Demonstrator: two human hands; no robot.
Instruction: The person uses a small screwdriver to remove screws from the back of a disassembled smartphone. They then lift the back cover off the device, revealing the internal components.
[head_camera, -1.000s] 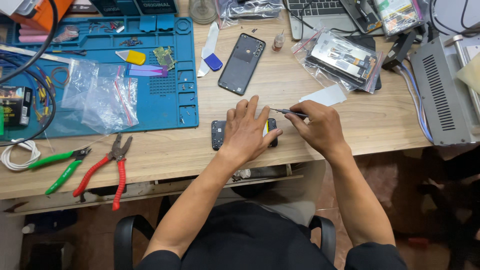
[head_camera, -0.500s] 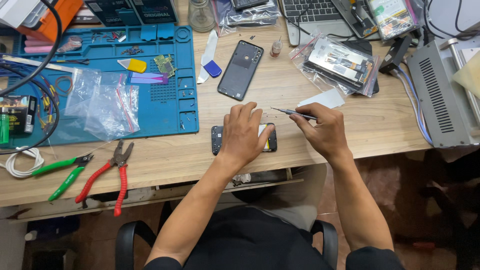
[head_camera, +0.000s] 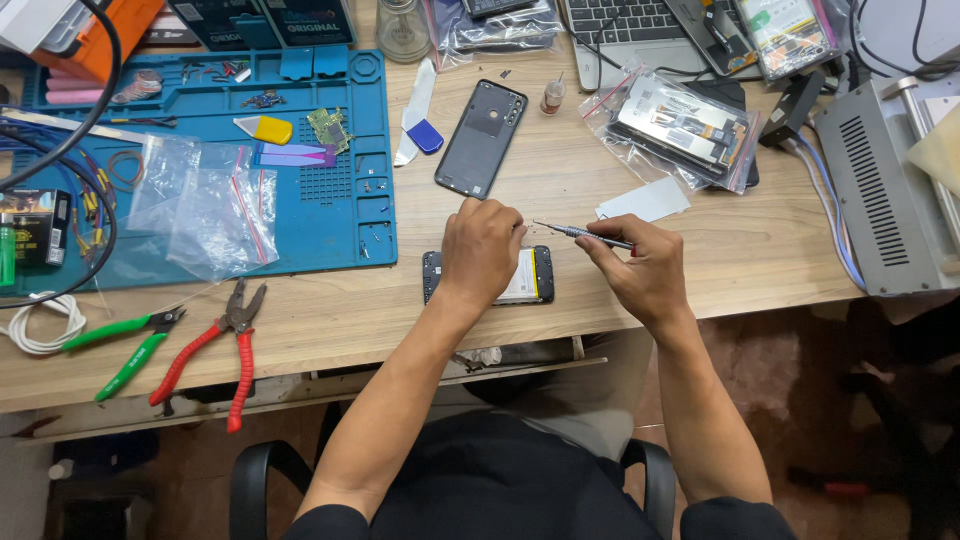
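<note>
An opened phone with its battery showing lies flat near the desk's front edge. My left hand rests on its middle, fingers curled down on it, holding it still. My right hand grips a thin metal screwdriver that points left, its tip hovering just above the phone's top edge beside my left fingertips. The phone's dark back cover lies apart farther back on the desk.
A blue repair mat at left carries plastic bags, a small circuit board and a yellow pick. Red pliers and green cutters lie front left. Bagged phone parts, a laptop and a grey machine stand at right.
The screwdriver tip has swung a little up and left, off the phone's right end. My left hand has shifted slightly and uncovers more of the phone.
</note>
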